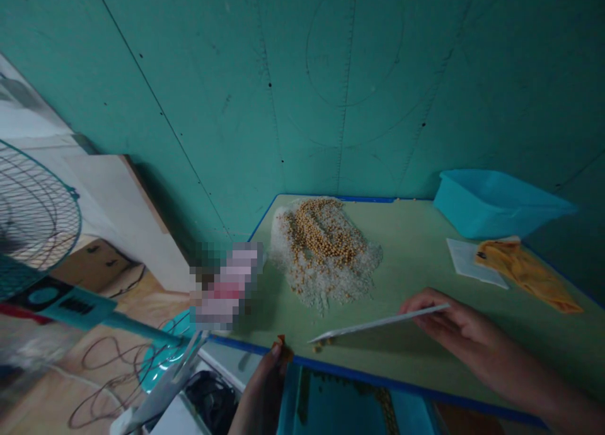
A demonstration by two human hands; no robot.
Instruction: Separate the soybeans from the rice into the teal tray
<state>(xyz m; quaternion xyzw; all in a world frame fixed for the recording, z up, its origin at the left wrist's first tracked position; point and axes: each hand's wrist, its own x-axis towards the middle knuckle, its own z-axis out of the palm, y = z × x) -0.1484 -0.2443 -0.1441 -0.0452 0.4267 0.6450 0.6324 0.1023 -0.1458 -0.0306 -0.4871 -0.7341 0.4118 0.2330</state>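
Note:
My right hand (pixel 449 324) pinches a thin white card (pixel 378 323), held flat and low over the green table (pixel 425 277), with its far end near a few loose beans at the table's front edge. A heap of white rice mixed with yellow soybeans (pixel 326 249) lies at the table's back left. My left hand (pixel 269 378) is below the front edge, fingers closed on the rim of a blue tub (pixel 340 406) that holds some beans.
A light blue bin (pixel 491 202) stands at the back right, with a white sheet (pixel 472 261) and a yellow cloth (pixel 524 271) before it. An electric fan (pixel 38 233) stands at the left over cables on the floor. Green walls close the corner.

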